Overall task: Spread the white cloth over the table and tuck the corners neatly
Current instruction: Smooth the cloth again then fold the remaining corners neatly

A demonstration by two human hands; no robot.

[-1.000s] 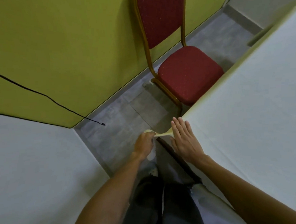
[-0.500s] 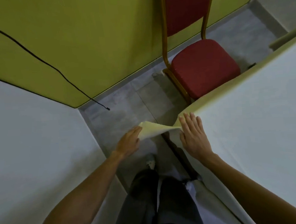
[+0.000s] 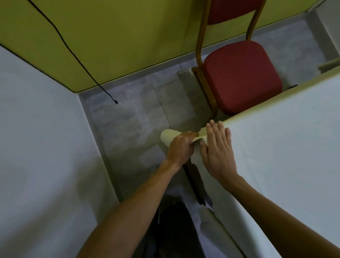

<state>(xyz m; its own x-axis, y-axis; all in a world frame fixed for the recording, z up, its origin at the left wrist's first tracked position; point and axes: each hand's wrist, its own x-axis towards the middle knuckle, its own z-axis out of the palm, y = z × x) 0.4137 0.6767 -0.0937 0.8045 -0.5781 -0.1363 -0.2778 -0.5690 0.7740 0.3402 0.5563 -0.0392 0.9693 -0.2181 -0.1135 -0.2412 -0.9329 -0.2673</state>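
White cloth (image 3: 287, 150) lies over table at right, table itself mostly hidden, cloth hanging past near edge. 2 hands close together at table corner. Right hand (image 3: 217, 151) flat, fingers straight, pressing cloth down: likely anchor so sheet won't slide. Left hand (image 3: 181, 148) curled round loose corner flap (image 3: 168, 137), held out past edge, probably for folding under. Red chair (image 3: 242, 75) just beyond corner. Tuck not yet done.

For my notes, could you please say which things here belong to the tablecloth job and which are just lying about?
Job: cloth, left hand gripping its corner, right hand pressing it flat.
Lying about: chair, cable.
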